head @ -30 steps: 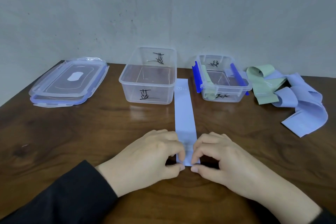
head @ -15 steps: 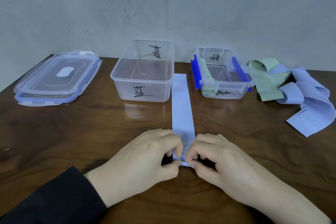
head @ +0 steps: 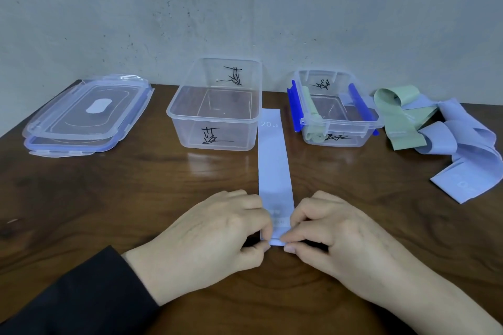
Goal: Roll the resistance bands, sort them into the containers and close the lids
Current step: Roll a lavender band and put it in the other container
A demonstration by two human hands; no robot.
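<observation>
The near end of the flat lilac resistance band (head: 273, 168) hides under the fingertips of the left hand (head: 206, 236) and right hand (head: 343, 239). The frame's right edge crops the loose lilac bands (head: 468, 160).

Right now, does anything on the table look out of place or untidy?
Only the loose green and lavender bands heaped at the right, unrolled. The flat band lies straight; the lids are stacked neatly.
</observation>
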